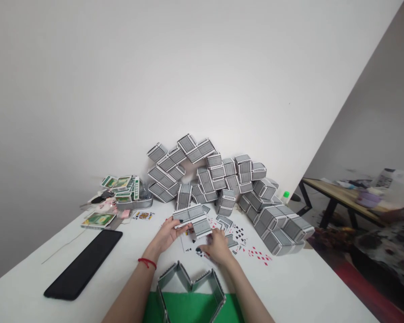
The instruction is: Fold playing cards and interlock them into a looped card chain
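Note:
My left hand (168, 233) grips a panel of interlocked folded playing cards (192, 220) by its left side, thumb on the top face. The panel has grey patterned backs with white edges and hangs tilted just above the table. My right hand (218, 246) is at the panel's lower right corner, its thumb stretched out apart from it over loose playing cards (235, 241). Its other fingers are partly hidden. Nearest me, a heart-shaped frame of folded cards (191, 287) stands on a green mat (188, 305), between my forearms.
Many grey card blocks (244, 170) are stacked against the wall, continuing along the right side (283, 224). A black phone (84, 264) lies at left. Behind it are green card boxes (123, 184) and small items. A green-capped bottle (285, 196) stands behind the right blocks.

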### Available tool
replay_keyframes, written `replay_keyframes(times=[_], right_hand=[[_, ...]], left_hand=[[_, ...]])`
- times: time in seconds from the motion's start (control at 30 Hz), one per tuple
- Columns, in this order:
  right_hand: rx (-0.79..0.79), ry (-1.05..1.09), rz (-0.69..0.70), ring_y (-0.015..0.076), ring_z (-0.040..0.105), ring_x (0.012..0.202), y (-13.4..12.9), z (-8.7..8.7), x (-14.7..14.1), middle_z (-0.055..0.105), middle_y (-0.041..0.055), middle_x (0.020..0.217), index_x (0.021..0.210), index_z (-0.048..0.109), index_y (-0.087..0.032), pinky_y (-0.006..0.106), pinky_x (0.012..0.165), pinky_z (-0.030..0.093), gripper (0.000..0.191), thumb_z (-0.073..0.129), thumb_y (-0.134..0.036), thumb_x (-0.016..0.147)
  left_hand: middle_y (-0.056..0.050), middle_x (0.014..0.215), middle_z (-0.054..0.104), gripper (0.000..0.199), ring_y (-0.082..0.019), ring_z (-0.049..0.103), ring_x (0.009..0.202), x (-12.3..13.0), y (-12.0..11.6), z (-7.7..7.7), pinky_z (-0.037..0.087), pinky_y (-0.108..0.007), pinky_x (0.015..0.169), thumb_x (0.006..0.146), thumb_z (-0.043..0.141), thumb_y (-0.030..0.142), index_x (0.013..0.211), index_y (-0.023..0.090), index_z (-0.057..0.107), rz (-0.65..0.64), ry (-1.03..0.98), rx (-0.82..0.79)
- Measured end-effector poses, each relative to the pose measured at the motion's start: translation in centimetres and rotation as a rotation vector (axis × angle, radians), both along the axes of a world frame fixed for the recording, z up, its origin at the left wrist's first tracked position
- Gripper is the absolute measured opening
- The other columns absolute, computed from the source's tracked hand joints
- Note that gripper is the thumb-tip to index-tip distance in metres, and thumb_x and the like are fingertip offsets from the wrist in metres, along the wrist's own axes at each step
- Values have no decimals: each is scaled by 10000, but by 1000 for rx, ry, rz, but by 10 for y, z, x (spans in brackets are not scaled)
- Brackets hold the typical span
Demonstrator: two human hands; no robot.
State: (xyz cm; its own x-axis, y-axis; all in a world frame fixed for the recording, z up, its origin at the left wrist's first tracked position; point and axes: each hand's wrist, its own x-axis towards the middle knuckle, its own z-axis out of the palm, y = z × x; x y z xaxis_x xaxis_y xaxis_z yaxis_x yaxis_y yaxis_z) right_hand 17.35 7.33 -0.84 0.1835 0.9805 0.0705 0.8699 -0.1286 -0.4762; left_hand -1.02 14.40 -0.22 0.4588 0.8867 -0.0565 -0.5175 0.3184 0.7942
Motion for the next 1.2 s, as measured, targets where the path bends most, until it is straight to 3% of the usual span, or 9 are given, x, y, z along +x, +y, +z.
replay_keyframes(times=[0.17,0.33,0.5,0.67,0.77,0.93,1.03,1.2], right_hand=[[140,-25,55,325,396,1023,-3,-2,-9,448,86,1242,1174,504,-293,395,800,308,761,696,-575,494],[185,-97,204,298,405,978,-9,0,-15,563,35,1114,1083,570,-364,395,798,289,504,647,-542,618],[259,-234,376,259,426,966,-7,0,-4,618,55,1020,970,643,-280,359,811,304,332,534,-507,754],[356,-256,440,193,503,845,-4,-1,1,645,65,846,887,629,-190,288,771,359,260,378,-255,887],[461,-165,390,183,525,851,-5,-3,-2,627,76,855,916,584,-166,268,758,382,235,355,-156,868],[489,19,350,164,580,703,-8,-12,-11,626,53,750,839,544,-181,232,629,404,166,380,-206,846],[425,155,338,152,581,548,-9,-18,-20,608,16,592,828,528,-186,211,530,390,174,377,-270,849],[271,556,317,103,482,338,-9,-22,-34,518,-44,427,817,543,-176,180,384,350,319,353,-430,846]], left_hand=[[-109,940,667,263,-237,643,871,0,-1,-2,517,-324,768,722,573,75,969,142,513,-51,-5,-21],[-123,922,670,135,-246,645,865,1,2,-6,522,-345,761,726,567,56,835,128,535,-21,-41,-92],[-141,865,680,90,-198,666,766,1,5,-3,544,-281,714,793,482,70,826,83,565,29,-135,-200],[-92,722,684,172,-122,655,596,-2,6,2,540,-175,564,828,411,47,817,77,581,109,-236,-312],[-68,680,677,180,-119,648,575,-3,9,0,549,-205,586,825,411,36,777,96,574,196,-306,-327],[-49,655,673,199,-105,648,601,-4,11,-2,534,-197,638,822,405,30,740,113,566,272,-350,-317],[-75,726,687,176,-133,654,646,0,8,-2,530,-238,644,820,418,58,808,107,587,216,-339,-267],[-81,761,692,122,-165,650,664,15,-3,-5,517,-283,650,792,504,147,864,112,596,121,-238,-72]])
